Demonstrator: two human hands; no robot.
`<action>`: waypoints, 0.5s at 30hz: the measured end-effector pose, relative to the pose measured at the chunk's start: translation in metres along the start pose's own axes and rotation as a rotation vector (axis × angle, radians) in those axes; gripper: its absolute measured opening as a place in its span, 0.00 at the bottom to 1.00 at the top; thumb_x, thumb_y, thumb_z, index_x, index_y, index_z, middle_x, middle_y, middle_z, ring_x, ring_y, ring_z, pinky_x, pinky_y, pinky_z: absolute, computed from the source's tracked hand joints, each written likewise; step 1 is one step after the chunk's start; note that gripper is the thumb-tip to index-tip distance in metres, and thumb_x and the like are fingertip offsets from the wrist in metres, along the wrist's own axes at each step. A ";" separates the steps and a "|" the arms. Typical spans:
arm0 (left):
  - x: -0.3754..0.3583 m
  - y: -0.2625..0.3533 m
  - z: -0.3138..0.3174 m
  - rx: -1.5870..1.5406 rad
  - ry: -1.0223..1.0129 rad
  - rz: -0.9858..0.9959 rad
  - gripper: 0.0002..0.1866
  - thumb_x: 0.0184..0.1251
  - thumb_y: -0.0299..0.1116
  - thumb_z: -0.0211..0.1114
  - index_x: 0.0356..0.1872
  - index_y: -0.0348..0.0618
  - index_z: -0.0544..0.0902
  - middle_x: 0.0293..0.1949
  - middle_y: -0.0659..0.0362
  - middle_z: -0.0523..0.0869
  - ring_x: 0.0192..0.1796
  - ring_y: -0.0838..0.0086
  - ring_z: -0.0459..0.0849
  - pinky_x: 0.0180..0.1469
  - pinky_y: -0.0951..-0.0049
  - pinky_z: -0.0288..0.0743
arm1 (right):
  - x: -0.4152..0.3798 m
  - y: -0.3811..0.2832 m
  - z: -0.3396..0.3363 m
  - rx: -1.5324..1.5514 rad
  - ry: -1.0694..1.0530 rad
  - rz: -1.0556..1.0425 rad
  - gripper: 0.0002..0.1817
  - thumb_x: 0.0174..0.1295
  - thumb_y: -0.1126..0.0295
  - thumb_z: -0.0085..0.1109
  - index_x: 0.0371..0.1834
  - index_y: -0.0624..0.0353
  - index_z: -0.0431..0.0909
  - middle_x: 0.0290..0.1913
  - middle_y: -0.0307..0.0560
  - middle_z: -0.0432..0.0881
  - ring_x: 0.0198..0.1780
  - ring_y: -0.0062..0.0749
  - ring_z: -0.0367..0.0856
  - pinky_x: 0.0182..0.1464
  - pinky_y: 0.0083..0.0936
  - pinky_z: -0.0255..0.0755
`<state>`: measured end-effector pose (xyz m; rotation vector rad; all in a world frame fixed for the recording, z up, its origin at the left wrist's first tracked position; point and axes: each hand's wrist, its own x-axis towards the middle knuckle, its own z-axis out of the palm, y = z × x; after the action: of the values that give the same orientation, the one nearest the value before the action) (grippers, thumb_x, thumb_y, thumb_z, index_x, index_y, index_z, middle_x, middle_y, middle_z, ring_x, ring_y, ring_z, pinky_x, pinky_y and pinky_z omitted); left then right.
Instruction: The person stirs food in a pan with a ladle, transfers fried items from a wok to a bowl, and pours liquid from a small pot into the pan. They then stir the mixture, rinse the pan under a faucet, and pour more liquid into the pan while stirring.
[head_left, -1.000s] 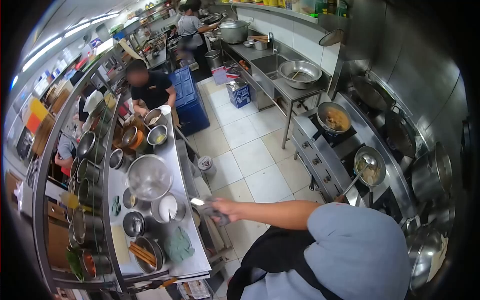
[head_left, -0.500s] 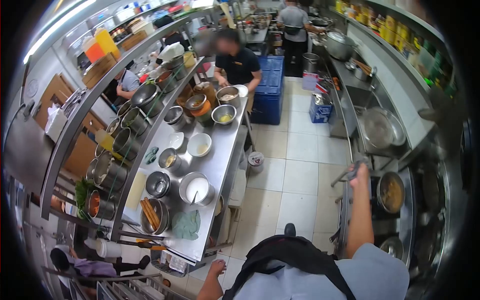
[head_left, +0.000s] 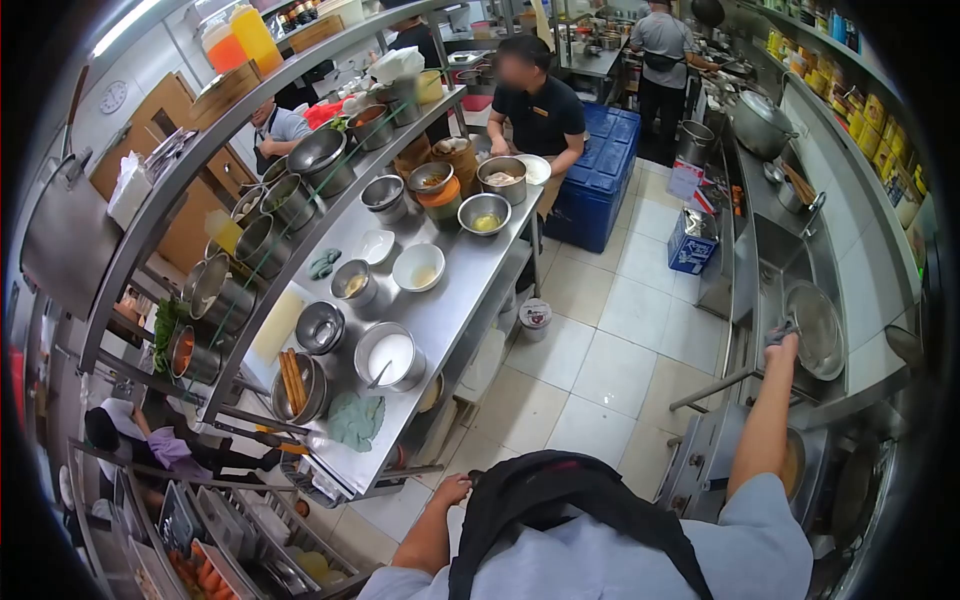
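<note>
My right hand (head_left: 782, 350) is closed round a crumpled grey cloth (head_left: 780, 330). It is beside a round metal pan (head_left: 812, 325) at the sink and overlaps its near edge in this view. Below my outstretched right arm, a pan with brownish contents (head_left: 793, 465) is partly hidden by the forearm. My left hand (head_left: 453, 489) hangs low by my side with curled fingers, near the front corner of the steel table (head_left: 440, 335). A dark shape, perhaps my shoe, shows just beside it.
On the table are a pot of white liquid (head_left: 392, 352), a green cloth (head_left: 356, 420), several metal bowls and a white bowl (head_left: 418, 267). Across it stands a person (head_left: 540, 115) beside a blue chest (head_left: 605, 165). A blue tin (head_left: 692, 240) and a white bucket (head_left: 535, 315) stand on the tiled floor.
My view has swung, shifting the table and aisle. My right hand with the grey cloth has moved from beside the food pan to the metal pan at the sink. The left fingers are curled tighter.
</note>
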<state>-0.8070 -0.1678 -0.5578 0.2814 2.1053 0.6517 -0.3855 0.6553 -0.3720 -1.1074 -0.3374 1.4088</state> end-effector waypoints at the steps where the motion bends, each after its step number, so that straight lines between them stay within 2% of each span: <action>1: -0.008 0.007 -0.007 -0.062 -0.038 -0.103 0.21 0.67 0.41 0.63 0.57 0.44 0.83 0.39 0.55 0.89 0.34 0.72 0.88 0.34 0.69 0.81 | 0.025 0.000 -0.008 0.025 -0.055 0.082 0.07 0.68 0.68 0.51 0.31 0.51 0.74 0.27 0.38 0.73 0.24 0.25 0.72 0.21 0.20 0.65; 3: -0.004 -0.001 -0.016 -0.109 -0.023 -0.158 0.22 0.67 0.41 0.62 0.59 0.45 0.82 0.39 0.54 0.89 0.34 0.72 0.88 0.34 0.68 0.81 | 0.065 0.000 -0.018 0.046 -0.116 0.168 0.06 0.67 0.68 0.54 0.31 0.51 0.75 0.27 0.38 0.73 0.24 0.24 0.71 0.19 0.18 0.63; 5: -0.006 -0.013 -0.023 -0.157 -0.017 -0.218 0.22 0.67 0.41 0.62 0.60 0.45 0.81 0.39 0.54 0.89 0.34 0.71 0.88 0.33 0.68 0.81 | 0.088 0.001 -0.028 0.342 -0.298 0.248 0.03 0.65 0.69 0.55 0.33 0.52 0.76 0.28 0.38 0.72 0.22 0.23 0.70 0.16 0.14 0.60; 6: -0.007 -0.014 -0.026 -0.147 -0.020 -0.217 0.23 0.67 0.41 0.62 0.61 0.45 0.80 0.39 0.54 0.89 0.34 0.71 0.88 0.32 0.69 0.81 | 0.074 -0.004 -0.022 0.333 -0.299 0.252 0.03 0.65 0.69 0.55 0.33 0.52 0.76 0.28 0.38 0.72 0.22 0.23 0.70 0.16 0.14 0.60; 8: -0.015 -0.008 -0.030 -0.115 -0.005 -0.203 0.23 0.66 0.41 0.62 0.60 0.45 0.80 0.38 0.54 0.89 0.34 0.71 0.88 0.32 0.69 0.80 | 0.016 -0.012 -0.003 0.473 -0.147 0.253 0.05 0.67 0.66 0.53 0.36 0.51 0.77 0.30 0.39 0.75 0.24 0.24 0.72 0.21 0.17 0.67; 9: -0.018 -0.009 -0.029 -0.122 -0.007 -0.218 0.23 0.66 0.41 0.62 0.60 0.45 0.80 0.38 0.54 0.89 0.34 0.71 0.88 0.32 0.69 0.80 | -0.004 -0.005 -0.001 0.459 -0.146 0.261 0.05 0.67 0.66 0.53 0.36 0.51 0.77 0.30 0.39 0.75 0.24 0.24 0.72 0.21 0.17 0.67; 11: -0.020 -0.011 -0.026 -0.138 -0.006 -0.181 0.22 0.66 0.40 0.62 0.59 0.44 0.81 0.38 0.54 0.89 0.33 0.72 0.88 0.31 0.70 0.80 | -0.039 0.011 -0.004 0.492 -0.153 0.299 0.14 0.72 0.62 0.47 0.44 0.58 0.79 0.28 0.37 0.75 0.29 0.24 0.75 0.35 0.27 0.75; 12: -0.024 -0.006 -0.023 -0.139 -0.001 -0.205 0.21 0.65 0.41 0.61 0.56 0.43 0.83 0.42 0.51 0.89 0.40 0.65 0.89 0.41 0.65 0.83 | -0.048 0.036 -0.015 0.488 -0.265 0.347 0.14 0.71 0.61 0.47 0.43 0.58 0.78 0.28 0.37 0.76 0.28 0.24 0.76 0.34 0.26 0.74; 13: -0.020 -0.014 -0.021 -0.131 -0.011 -0.202 0.21 0.65 0.41 0.61 0.56 0.43 0.83 0.42 0.51 0.89 0.40 0.65 0.89 0.41 0.65 0.83 | -0.058 0.063 -0.027 0.487 -0.373 0.384 0.15 0.71 0.59 0.48 0.43 0.59 0.78 0.28 0.37 0.77 0.28 0.25 0.76 0.33 0.25 0.74; 14: -0.006 -0.032 -0.010 -0.060 0.004 -0.117 0.22 0.65 0.43 0.60 0.55 0.43 0.84 0.45 0.49 0.89 0.46 0.61 0.88 0.47 0.63 0.81 | -0.093 0.091 -0.026 0.347 -0.289 0.373 0.14 0.70 0.59 0.48 0.38 0.57 0.77 0.26 0.37 0.76 0.25 0.23 0.74 0.28 0.21 0.72; 15: 0.005 -0.042 -0.004 0.014 0.018 -0.023 0.22 0.65 0.44 0.60 0.54 0.42 0.85 0.48 0.48 0.88 0.51 0.56 0.87 0.54 0.62 0.80 | -0.173 0.106 -0.001 0.156 -0.191 0.281 0.15 0.70 0.59 0.47 0.33 0.56 0.76 0.22 0.35 0.73 0.20 0.22 0.70 0.21 0.17 0.65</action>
<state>-0.8115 -0.2024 -0.5826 0.2594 2.1284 0.6282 -0.4857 0.4790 -0.3834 -0.9190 -0.2080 1.7655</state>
